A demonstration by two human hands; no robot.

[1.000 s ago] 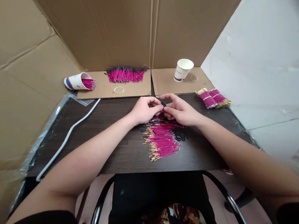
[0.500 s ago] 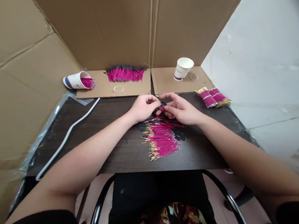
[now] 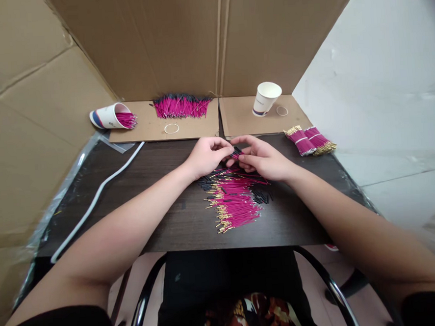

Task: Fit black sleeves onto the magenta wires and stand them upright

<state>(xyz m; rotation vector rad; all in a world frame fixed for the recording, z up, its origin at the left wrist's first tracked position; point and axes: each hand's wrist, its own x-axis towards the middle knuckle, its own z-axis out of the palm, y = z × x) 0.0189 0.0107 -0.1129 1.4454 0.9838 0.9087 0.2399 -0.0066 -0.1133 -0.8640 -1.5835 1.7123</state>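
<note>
Above the far end of the pile my two hands meet. My right hand (image 3: 263, 157) is closed, thumb against fingers, on a few short magenta wires (image 3: 236, 153) with black sleeves at their ends. The fingertips of my left hand (image 3: 210, 156) are pinched together right at those sleeved ends; what sits between them is too small to make out. Below the hands lies a pile of magenta wires (image 3: 238, 201), with gold pins to the left and silvery tips to the right. Loose black sleeves (image 3: 261, 196) are scattered at its right side and upper left.
Sleeved magenta wires (image 3: 182, 106) lie in a row on the cardboard at the back. One paper cup (image 3: 106, 117) lies tipped with wires inside; another paper cup (image 3: 267, 99) stands upright. Rubber bands (image 3: 171, 129), banded wire bundles (image 3: 310, 140) and a white cable (image 3: 101, 194) surround the work.
Both hands stay in almost the same place. The black sleeved ends between the fingers show a little more now. The surrounding things have not moved.
</note>
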